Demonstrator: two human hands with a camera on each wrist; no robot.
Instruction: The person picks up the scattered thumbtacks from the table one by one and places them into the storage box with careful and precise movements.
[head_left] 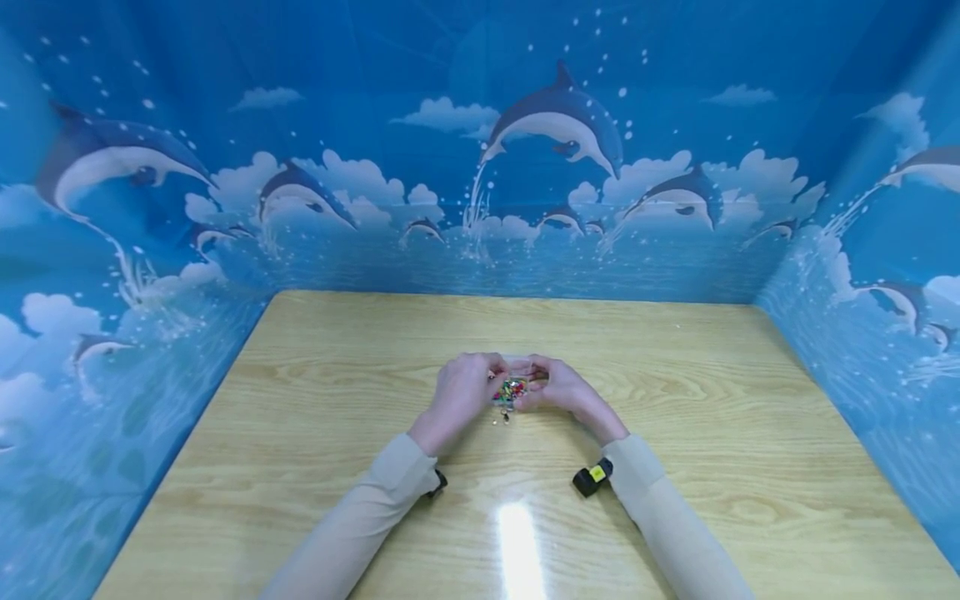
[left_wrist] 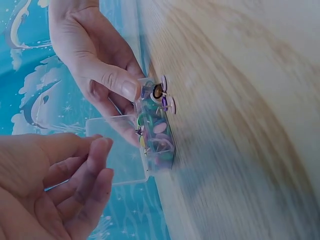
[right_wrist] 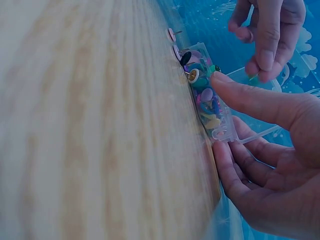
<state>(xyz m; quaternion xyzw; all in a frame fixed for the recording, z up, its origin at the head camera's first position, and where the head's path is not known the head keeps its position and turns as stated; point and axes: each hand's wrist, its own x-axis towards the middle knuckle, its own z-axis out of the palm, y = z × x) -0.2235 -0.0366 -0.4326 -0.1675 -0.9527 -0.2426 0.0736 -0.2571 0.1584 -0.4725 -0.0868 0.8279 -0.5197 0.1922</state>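
A small clear plastic box (left_wrist: 167,155) full of colourful thumbtacks (right_wrist: 206,95) stands on the table, its clear lid (left_wrist: 122,167) hinged open. My right hand (head_left: 564,390) grips the box from the right, thumb on the rim and fingers along its side and lower edge. My left hand (head_left: 462,385) is over the lid side, with thumb and fingertips pinched together. A green thumbtack (right_wrist: 254,78) pokes out between those fingertips in the right wrist view, mostly hidden by them. A few loose thumbtacks (head_left: 506,417) lie just in front of the box.
The wood-grain table (head_left: 360,333) extends around both arms. Blue dolphin-print curtains (head_left: 375,192) enclose its back and sides. A bright light reflection (head_left: 521,550) shows on the near tabletop. Each wrist wears a small black camera (head_left: 592,477).
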